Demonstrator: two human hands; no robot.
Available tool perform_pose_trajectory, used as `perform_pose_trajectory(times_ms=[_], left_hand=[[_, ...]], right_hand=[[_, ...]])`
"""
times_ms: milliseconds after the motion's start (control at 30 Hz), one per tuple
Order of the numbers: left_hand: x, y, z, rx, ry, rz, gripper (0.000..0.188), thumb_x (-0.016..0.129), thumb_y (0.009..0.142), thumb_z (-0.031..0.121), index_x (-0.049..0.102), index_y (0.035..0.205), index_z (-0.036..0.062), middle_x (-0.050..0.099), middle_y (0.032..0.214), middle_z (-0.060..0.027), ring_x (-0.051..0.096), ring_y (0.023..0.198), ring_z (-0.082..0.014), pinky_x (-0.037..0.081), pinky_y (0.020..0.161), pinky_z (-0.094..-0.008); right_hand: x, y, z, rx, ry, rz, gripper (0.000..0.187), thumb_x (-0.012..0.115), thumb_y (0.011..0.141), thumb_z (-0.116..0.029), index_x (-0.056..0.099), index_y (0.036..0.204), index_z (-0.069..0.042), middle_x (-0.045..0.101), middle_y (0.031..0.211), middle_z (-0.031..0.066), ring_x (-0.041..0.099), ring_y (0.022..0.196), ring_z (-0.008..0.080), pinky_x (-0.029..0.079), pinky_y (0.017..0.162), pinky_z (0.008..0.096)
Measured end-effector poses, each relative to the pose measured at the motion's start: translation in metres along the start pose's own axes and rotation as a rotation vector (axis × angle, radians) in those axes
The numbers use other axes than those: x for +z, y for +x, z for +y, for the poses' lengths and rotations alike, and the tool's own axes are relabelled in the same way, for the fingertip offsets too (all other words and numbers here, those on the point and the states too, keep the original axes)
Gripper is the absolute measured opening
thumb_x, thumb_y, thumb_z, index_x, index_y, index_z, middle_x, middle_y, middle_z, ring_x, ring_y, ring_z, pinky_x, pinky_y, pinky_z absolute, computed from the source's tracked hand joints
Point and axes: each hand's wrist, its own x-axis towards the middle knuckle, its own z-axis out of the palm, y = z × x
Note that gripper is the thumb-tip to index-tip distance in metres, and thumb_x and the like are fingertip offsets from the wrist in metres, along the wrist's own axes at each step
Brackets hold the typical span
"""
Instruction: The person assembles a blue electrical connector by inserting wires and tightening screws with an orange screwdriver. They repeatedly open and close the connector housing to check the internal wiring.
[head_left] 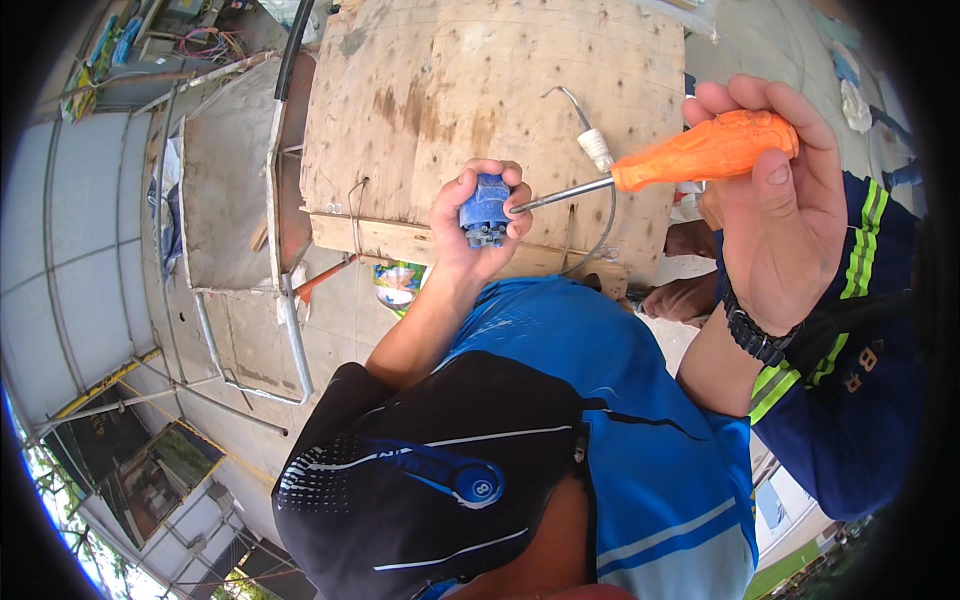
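In my left hand (470,262) is a small blue plug insert (486,203), with dark metal terminals along its lower end. My fingers and thumb wrap round its sides. My right hand (790,215) grips a screwdriver by its orange handle (705,152), which lies along the palm and fingers. The steel screwdriver shaft (570,191) points left, and its tip meets the plug insert's right side at my left fingertips. Whether the tip sits in a screw is hidden by the fingers.
Beneath my hands is a worn plywood board (400,120). A white connector (595,148) on a grey cable lies on it. At right stands a person in a dark jacket with reflective stripes (865,240), hands near the board's edge. A metal-framed cart (232,180) is at left.
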Motion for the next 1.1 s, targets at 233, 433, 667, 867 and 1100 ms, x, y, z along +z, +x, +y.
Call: perform_pose_trajectory(times_ms=[233, 433, 667, 867, 1100], left_hand=[[-0.006, 0.007, 0.004, -0.024, 0.031, -0.248, 0.032, 0.054, 0.094, 0.03, 0.06, 0.11, 0.0027, 0.052, 0.107, -0.0134, 0.054, 0.075, -0.0203, 0.047, 0.053, -0.0308], [-0.005, 0.011, 0.007, 0.025, 0.328, -0.029, 0.031, 0.059, 0.09, 0.028, 0.058, 0.102, -0.0005, 0.058, 0.098, -0.0186, 0.061, 0.072, -0.0265, 0.052, 0.052, -0.0356], [-0.087, 0.04, -0.008, -0.118, 0.796, 0.501, 0.026, 0.059, 0.09, 0.021, 0.053, 0.105, -0.0001, 0.06, 0.094, -0.0151, 0.061, 0.076, -0.0237, 0.051, 0.059, -0.0355], [-0.162, 0.06, -0.026, -0.184, 1.737, 0.33, 0.026, 0.069, 0.085, 0.02, 0.055, 0.097, 0.0016, 0.064, 0.087, -0.0139, 0.063, 0.084, -0.0234, 0.051, 0.071, -0.0346], [-0.225, 0.082, -0.013, 0.196, 2.185, 0.121, 0.026, 0.059, 0.092, 0.028, 0.063, 0.102, 0.0048, 0.065, 0.097, -0.0138, 0.058, 0.094, -0.0331, 0.041, 0.092, -0.0426]], right_hand=[[-0.028, -0.007, -0.018, -0.04, 0.07, 0.09, 0.038, 0.046, 0.099, -0.013, 0.043, 0.132, 0.004, 0.051, 0.131, 0.0213, 0.052, 0.12, 0.036, 0.04, 0.103, 0.0533], [-0.051, -0.038, -0.014, 0.018, -0.102, 0.309, 0.035, 0.05, 0.098, -0.011, 0.046, 0.129, 0.005, 0.055, 0.125, 0.0203, 0.057, 0.112, 0.0323, 0.046, 0.098, 0.0478], [-0.067, -0.097, -0.019, 0.137, -0.539, 0.512, 0.029, 0.052, 0.095, 0.0, 0.05, 0.122, 0.007, 0.059, 0.118, 0.0191, 0.061, 0.106, 0.0299, 0.049, 0.096, 0.0407], [-0.07, -0.139, -0.033, 0.224, -0.576, 0.752, 0.029, 0.054, 0.095, -0.005, 0.052, 0.122, 0.004, 0.06, 0.114, 0.016, 0.062, 0.105, 0.0291, 0.051, 0.092, 0.039], [-0.075, -0.167, -0.045, 0.136, -0.384, 0.898, 0.029, 0.057, 0.095, -0.012, 0.053, 0.12, 0.003, 0.061, 0.108, 0.0136, 0.064, 0.102, 0.0286, 0.053, 0.088, 0.0363]])
